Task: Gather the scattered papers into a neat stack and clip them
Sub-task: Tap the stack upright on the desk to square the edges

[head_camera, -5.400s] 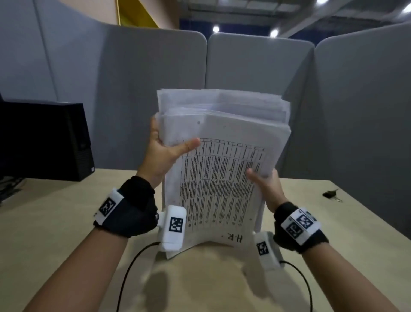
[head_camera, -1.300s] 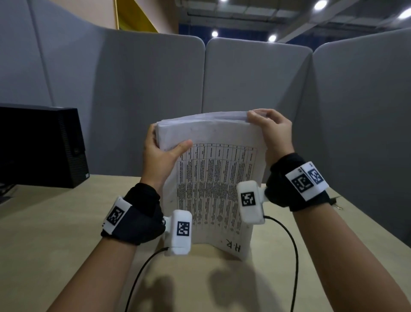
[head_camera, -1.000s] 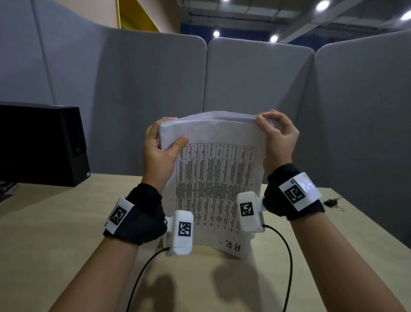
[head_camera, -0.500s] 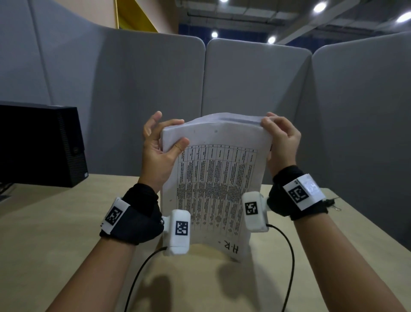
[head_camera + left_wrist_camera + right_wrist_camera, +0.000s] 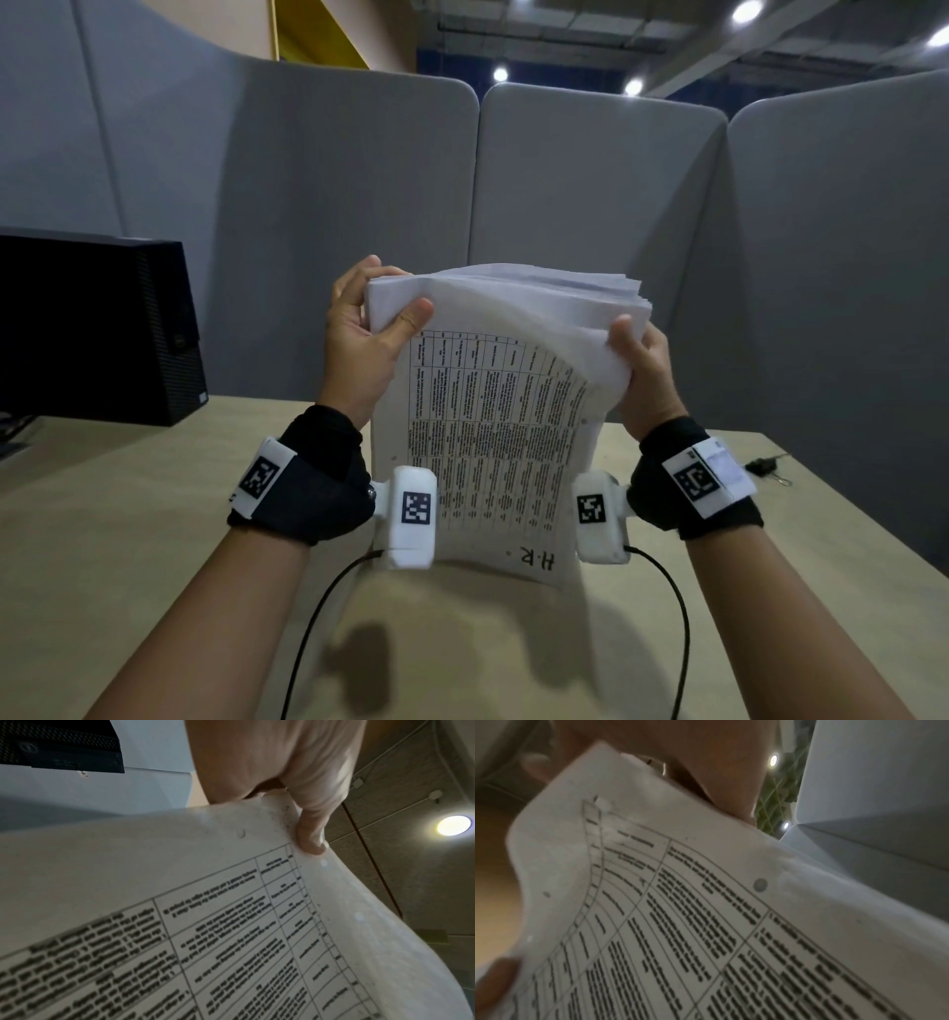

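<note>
A thick stack of white papers (image 5: 493,426) stands on end on the desk (image 5: 128,514), its front sheet printed with a table. My left hand (image 5: 359,329) grips the stack's upper left corner, thumb on the front sheet, fingers behind. My right hand (image 5: 642,360) holds the upper right edge, where the sheets bend and fan apart. The left wrist view shows the printed sheet (image 5: 205,923) under my thumb (image 5: 311,833). In the right wrist view the same sheet (image 5: 706,923) curves, blurred. A small black binder clip (image 5: 765,466) lies on the desk at far right.
A black computer case (image 5: 97,329) stands at the left rear of the desk. Grey partition panels (image 5: 590,246) close off the back and right side. Cables run from both wrist cameras toward me.
My right hand has slid from the stack's top corner down to its upper right edge. The top sheets now bend over and fan out. The left hand keeps its corner grip.
</note>
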Available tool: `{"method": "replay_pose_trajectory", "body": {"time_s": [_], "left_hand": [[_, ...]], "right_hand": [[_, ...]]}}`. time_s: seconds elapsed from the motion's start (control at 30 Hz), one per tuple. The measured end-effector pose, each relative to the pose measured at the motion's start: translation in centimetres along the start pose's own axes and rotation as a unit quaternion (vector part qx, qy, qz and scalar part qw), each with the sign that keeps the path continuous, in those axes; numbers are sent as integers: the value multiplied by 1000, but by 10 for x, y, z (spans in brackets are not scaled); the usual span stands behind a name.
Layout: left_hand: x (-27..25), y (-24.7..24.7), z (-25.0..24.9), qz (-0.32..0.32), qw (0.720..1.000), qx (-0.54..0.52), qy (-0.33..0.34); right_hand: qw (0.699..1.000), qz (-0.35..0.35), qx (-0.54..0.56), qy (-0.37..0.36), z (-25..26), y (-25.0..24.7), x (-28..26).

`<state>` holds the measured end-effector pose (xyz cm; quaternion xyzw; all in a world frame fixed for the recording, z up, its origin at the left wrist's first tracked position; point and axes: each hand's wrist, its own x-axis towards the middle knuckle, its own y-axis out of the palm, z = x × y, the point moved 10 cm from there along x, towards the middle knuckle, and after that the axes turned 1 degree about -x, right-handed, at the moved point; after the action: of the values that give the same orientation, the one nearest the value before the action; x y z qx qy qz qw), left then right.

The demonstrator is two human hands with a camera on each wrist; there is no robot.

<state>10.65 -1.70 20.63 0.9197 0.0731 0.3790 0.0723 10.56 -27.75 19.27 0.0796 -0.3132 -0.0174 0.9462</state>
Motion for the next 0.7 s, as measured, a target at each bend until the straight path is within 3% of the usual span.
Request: {"method": "replay_pose_trajectory", "body": {"time_s": [0.07,0.17,0.5,0.7], "left_hand": [[-1,-1,-4,-14,1000,14,14],[-3,0,-4,-25,999,21,20],[-9,7,-3,-1,1000,12,-8],[-13,15,-15,5,1000,19,17]], "right_hand": [[998,25,49,38,-5,4,-2],[996,-7,54,68,-9,-1,0],[989,-135,-57,-4,-11,-26,-3],[996,-81,-39,5,-24,-15,-10]]}}
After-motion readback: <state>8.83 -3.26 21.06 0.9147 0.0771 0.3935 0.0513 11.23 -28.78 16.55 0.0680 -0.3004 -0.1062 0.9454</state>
